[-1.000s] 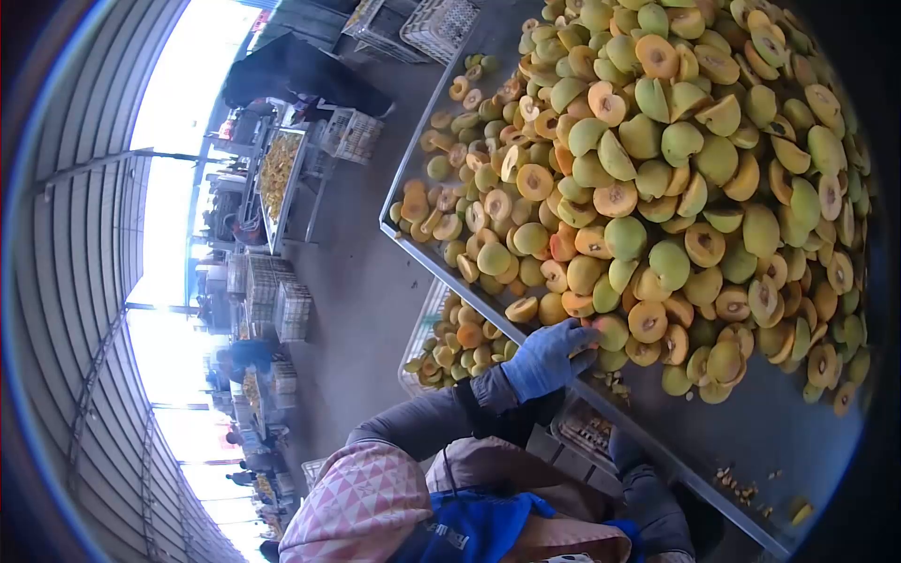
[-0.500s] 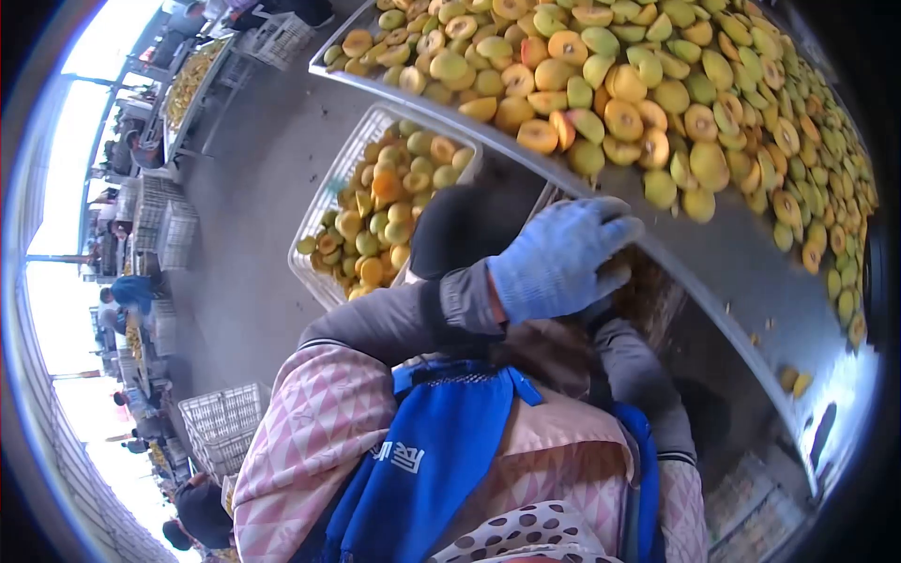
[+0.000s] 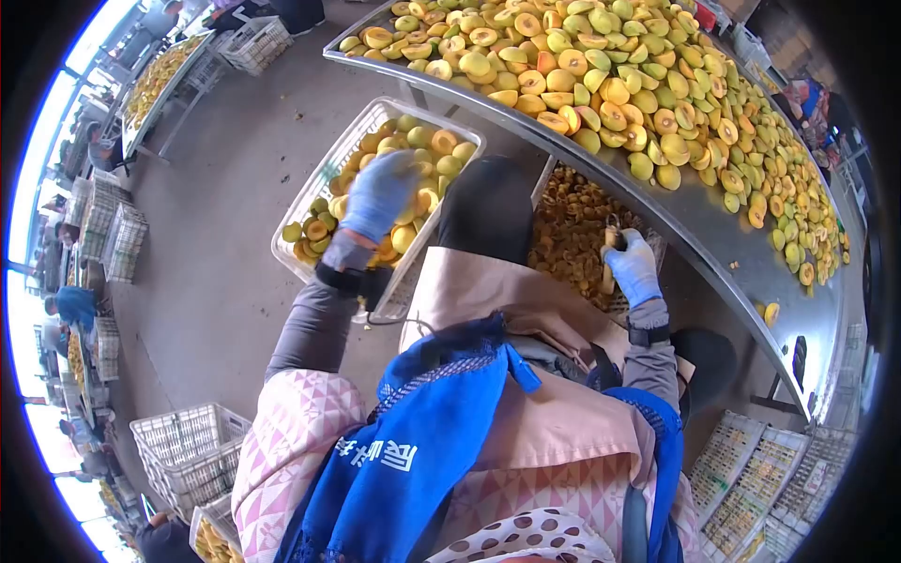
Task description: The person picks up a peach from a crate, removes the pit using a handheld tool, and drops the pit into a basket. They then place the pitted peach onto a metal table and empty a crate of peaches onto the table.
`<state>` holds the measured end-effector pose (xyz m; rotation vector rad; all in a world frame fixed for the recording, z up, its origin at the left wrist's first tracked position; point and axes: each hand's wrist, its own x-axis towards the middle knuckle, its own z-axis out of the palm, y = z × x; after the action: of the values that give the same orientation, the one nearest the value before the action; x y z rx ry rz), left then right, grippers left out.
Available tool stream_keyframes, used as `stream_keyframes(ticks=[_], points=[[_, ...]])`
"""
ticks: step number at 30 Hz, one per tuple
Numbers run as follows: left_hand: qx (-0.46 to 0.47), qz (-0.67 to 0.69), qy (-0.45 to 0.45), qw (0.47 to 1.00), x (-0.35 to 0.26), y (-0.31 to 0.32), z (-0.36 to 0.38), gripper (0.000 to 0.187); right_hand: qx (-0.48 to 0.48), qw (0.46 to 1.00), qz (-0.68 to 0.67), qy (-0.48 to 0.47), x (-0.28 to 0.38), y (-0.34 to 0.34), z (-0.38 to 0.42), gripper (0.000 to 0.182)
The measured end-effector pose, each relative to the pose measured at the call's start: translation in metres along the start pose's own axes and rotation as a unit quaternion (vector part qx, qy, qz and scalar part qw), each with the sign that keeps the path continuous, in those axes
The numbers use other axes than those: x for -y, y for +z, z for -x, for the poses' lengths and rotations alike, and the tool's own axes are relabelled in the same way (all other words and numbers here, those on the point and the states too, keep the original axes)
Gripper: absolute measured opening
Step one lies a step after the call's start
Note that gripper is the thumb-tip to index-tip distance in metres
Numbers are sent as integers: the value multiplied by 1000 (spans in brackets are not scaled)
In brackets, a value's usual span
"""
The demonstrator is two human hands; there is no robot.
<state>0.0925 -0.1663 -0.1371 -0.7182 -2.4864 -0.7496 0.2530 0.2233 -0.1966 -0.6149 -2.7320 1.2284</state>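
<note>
My left hand (image 3: 378, 197), in a blue knitted glove, is over the white plastic crate (image 3: 302, 208) of yellow-green peach halves (image 3: 443, 141). Motion smears its fingers, so I cannot make out whether they hold a fruit. My right hand (image 3: 634, 268), gloved alike, is closed round a small wooden-handled pitting tool (image 3: 609, 246) with a metal end pointing away from me. Below that hand stands a crate of brown peach stones (image 3: 574, 230), partly under the table edge. Halved peaches (image 3: 601, 84) lie heaped on the metal table (image 3: 694, 202) ahead.
My knee (image 3: 488, 211) is between the two crates. Stacked white crates (image 3: 192, 450) stand at lower left, and flat crates (image 3: 751, 469) at lower right. Other people work along fruit tables (image 3: 160, 84) on the far left. The metal table's raised rim curves past my right side.
My left hand has moved from near the table edge, in front of my right hand, left to the peach crate. My right hand and its tool have come into sight. The view has shifted slightly.
</note>
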Motion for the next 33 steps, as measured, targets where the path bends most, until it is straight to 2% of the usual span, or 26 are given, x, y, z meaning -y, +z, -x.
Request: stream_keyframes(ticks=[1, 2, 3, 4, 5, 8, 9, 11, 15, 17, 19, 21, 22, 25, 28, 29, 30, 31, 33], points=[[27, 39, -148, 988, 73, 20, 19, 24, -1, 1000, -6, 6, -1, 1, -2, 29], [67, 53, -321, 943, 105, 21, 28, 33, 2, 1000, -8, 14, -6, 0, -4, 28], [113, -43, -357, 926, 130, 25, 33, 45, 6, 1000, -9, 21, -9, 1, -6, 27], [120, -21, -382, 916, 175, 43, 44, 50, 16, 999, -4, 34, 0, 1, -6, 26], [128, 1, -407, 904, 209, 64, 51, 55, 23, 999, 3, 26, 0, 7, -9, 27], [115, 5, -429, 896, 183, 89, 20, 60, 49, 998, 33, 11, 10, 20, -20, 29], [118, -37, -404, 906, 183, 102, 13, 63, 55, 998, 37, 16, 18, 23, -24, 29], [216, -122, -395, 885, 152, 97, -19, 64, 64, 997, 41, 28, 27, 31, -30, 29], [230, -103, -393, 884, 205, 123, -33, 50, 81, 994, 60, 46, 28, 33, -41, 29], [162, -11, -447, 879, 221, 122, -52, 44, 91, 992, 58, 61, 21, 36, -47, 29], [100, -18, -421, 902, 249, 133, -75, 45, 103, 990, 60, 80, 16, 41, -52, 29], [89, 91, -488, 864, 251, 135, -103, 53, 97, 990, 72, 73, 11, 49, -55, 29], [44, 141, -554, 819, 251, 144, -108, 63, 93, 990, 77, 68, 10, 51, -57, 29], [35, -120, -423, 897, 255, 165, -88, 71, 84, 991, 91, 51, 14, 49, -59, 28], [112, -205, -311, 921, 206, 157, -50, 75, 113, 985, 50, 123, 25, 51, -65, 27], [97, -248, -224, 938, 199, 164, -23, 83, 116, 985, 39, 119, 22, 56, -66, 27], [145, -251, -232, 928, 175, 160, -15, 89, 119, 986, 29, 115, 18, 61, -66, 27], [152, -280, -206, 925, 162, 160, -4, 94, 124, 986, 20, 110, 17, 66, -66, 26], [177, -253, -230, 923, 157, 143, 2, 92, 124, 988, 17, 94, 23, 73, -68, 26]])
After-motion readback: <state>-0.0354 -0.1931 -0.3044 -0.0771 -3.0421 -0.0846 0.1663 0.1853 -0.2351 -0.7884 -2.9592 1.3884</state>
